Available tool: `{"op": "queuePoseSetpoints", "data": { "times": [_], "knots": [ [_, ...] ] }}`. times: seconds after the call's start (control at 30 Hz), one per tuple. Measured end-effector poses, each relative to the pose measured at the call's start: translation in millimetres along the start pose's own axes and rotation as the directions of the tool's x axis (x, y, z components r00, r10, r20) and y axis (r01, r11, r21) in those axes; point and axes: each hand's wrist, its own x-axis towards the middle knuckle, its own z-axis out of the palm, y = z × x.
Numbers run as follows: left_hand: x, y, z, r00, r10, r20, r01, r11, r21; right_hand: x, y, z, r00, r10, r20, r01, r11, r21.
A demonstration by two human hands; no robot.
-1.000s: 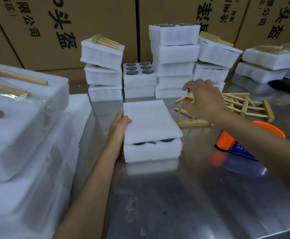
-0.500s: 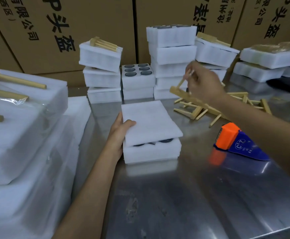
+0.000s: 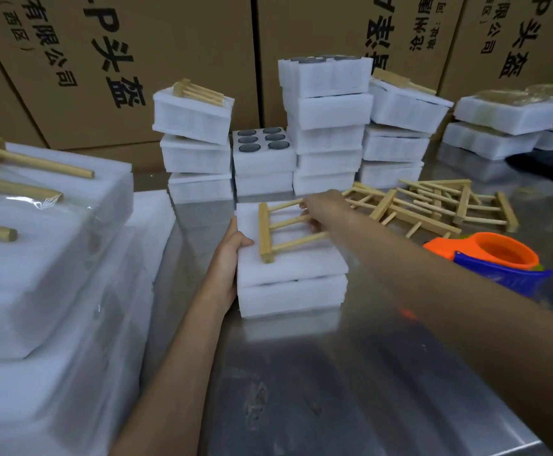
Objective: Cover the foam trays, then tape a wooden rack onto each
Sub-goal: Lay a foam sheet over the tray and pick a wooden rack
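Observation:
A white foam tray (image 3: 293, 296) sits mid-table with a white foam cover sheet (image 3: 298, 263) lying on top. A wooden rack (image 3: 276, 233) lies on the cover, its thick end bar to the left. My right hand (image 3: 322, 209) grips the rack's dowels at their right end. My left hand (image 3: 230, 258) holds the left edge of the tray and cover, thumb on top. More wooden racks (image 3: 433, 202) lie in a loose pile behind my right arm. An orange and blue tape dispenser (image 3: 492, 261) rests to the right.
Stacks of white foam trays (image 3: 326, 126) stand along the back, one open tray (image 3: 263, 149) showing dark round holes. Taped foam packs with racks (image 3: 48, 245) pile high at the left. Cardboard boxes (image 3: 156, 60) form the back wall. Bare steel table (image 3: 334, 390) in front.
My right hand lifted one wooden rack from the pile and brought it left, down onto the foam cover. My left hand stayed on the tray's left edge.

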Motion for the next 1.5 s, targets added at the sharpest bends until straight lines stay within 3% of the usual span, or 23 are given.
{"op": "queuePoseSetpoints", "data": {
  "times": [0.07,0.13,0.17,0.23,0.3,0.37,0.93,1.2,1.5],
  "knots": [
    [0,1,0,1.000,-0.019,-0.010,0.019,0.999,-0.030,8,6,2,0.989,-0.120,-0.088,0.092,0.960,-0.265],
    [0,1,1,0.998,-0.047,-0.040,0.044,0.997,-0.066,10,13,2,0.975,-0.192,-0.111,0.137,0.916,-0.378],
    [0,1,3,0.997,-0.056,-0.056,0.051,0.995,-0.084,8,18,2,0.973,-0.198,-0.117,0.148,0.927,-0.345],
    [1,0,4,0.994,-0.053,-0.097,0.041,0.992,-0.116,7,27,0,0.995,-0.079,-0.054,0.079,0.997,-0.005],
    [2,1,6,0.992,-0.067,-0.112,0.048,0.985,-0.164,8,39,-5,0.972,0.064,0.225,-0.142,0.925,0.352],
    [1,0,7,0.984,-0.117,-0.133,0.094,0.981,-0.169,6,52,-8,0.927,0.070,0.369,-0.241,0.864,0.442],
    [-39,-13,27,0.990,-0.113,-0.088,0.098,0.982,-0.161,-46,78,-32,0.920,0.015,0.391,-0.211,0.861,0.463],
    [-63,-15,36,0.994,-0.107,-0.024,0.096,0.957,-0.274,-64,90,-38,0.929,0.076,0.361,-0.233,0.880,0.415],
    [-62,-19,37,0.991,-0.107,-0.085,0.080,0.959,-0.271,-69,92,-43,0.932,0.099,0.348,-0.241,0.888,0.393]
  ]
}}
